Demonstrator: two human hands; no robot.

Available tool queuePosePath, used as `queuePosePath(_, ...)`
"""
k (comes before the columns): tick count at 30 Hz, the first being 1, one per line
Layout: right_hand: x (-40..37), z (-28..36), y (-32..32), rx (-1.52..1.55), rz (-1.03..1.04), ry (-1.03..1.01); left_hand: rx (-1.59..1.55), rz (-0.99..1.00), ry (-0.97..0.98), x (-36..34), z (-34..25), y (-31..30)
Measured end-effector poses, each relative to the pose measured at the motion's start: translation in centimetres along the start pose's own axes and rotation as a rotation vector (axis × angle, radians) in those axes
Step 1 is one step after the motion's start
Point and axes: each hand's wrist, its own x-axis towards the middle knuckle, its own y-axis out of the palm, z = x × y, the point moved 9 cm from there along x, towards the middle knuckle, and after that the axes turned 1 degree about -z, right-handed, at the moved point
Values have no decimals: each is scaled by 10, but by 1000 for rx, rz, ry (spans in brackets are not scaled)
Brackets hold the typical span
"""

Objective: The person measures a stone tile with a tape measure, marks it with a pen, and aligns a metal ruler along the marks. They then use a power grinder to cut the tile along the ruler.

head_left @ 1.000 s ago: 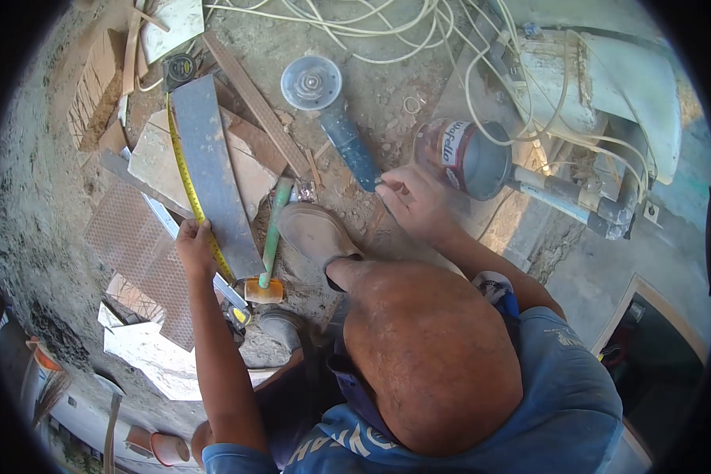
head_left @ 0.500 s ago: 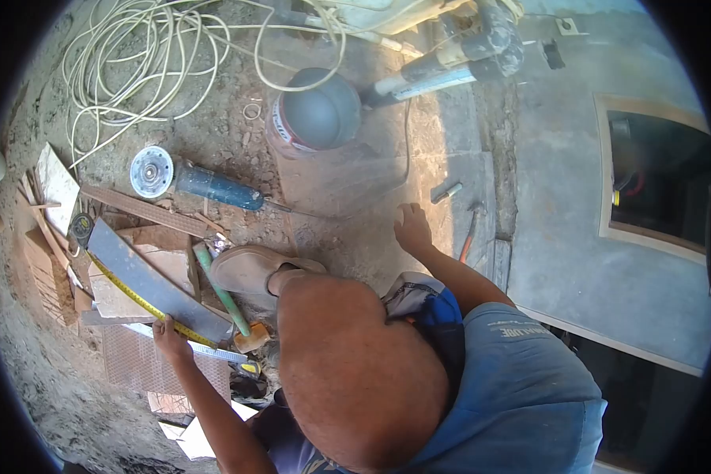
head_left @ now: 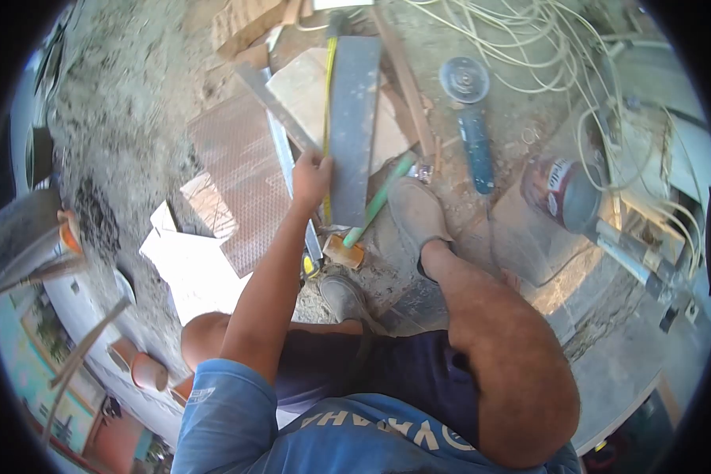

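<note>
My left hand [head_left: 312,178] is closed, its fingers pinching the yellow blade of a tape measure [head_left: 329,95] at the left edge of a long grey tile strip [head_left: 355,126]. The blade runs along that edge, and its dark case is near the strip's far end. Under the strip lie pale tile pieces [head_left: 300,91]. Left of the hand is a narrow metal straightedge [head_left: 280,146], with a second tape measure [head_left: 311,265] by its near end. A mallet with a green handle [head_left: 381,199] and a yellowish head [head_left: 344,252] lies to the right. My right hand is out of view.
An angle grinder [head_left: 472,130] lies right of the strip, near a bucket [head_left: 557,189] of greyish water. Coiled pale cable [head_left: 529,47] spreads at the upper right. A brown textured tile [head_left: 241,174] and white tile pieces [head_left: 197,268] lie left. My shoe [head_left: 419,213] is beside the mallet.
The view has swung round, so the tile strip now stands upright near the middle. My left hand stays at the strip's edge with the tape. My right hand has gone out of view.
</note>
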Motion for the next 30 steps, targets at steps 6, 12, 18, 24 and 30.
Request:
queuePosePath(6, -221, -164, 38, 792, -279, 621, 167, 202, 5, -14, -18, -7)
queuePosePath(12, -172, -181, -114, 584, -409, 187, 44, 344, 258, -47, -17, -92)
queuePosePath(18, -85, -162, -207, 540, -207, 39, -526, 474, -133, -82, 22, -132)
queuePosePath(24, 12, -81, -279, 328, -59, -229, -277, 270, 133, -66, -41, -181)
queuePosePath(30, 192, -67, -275, 98, -380, -298, -382, 191, 152, -21, -122, -222)
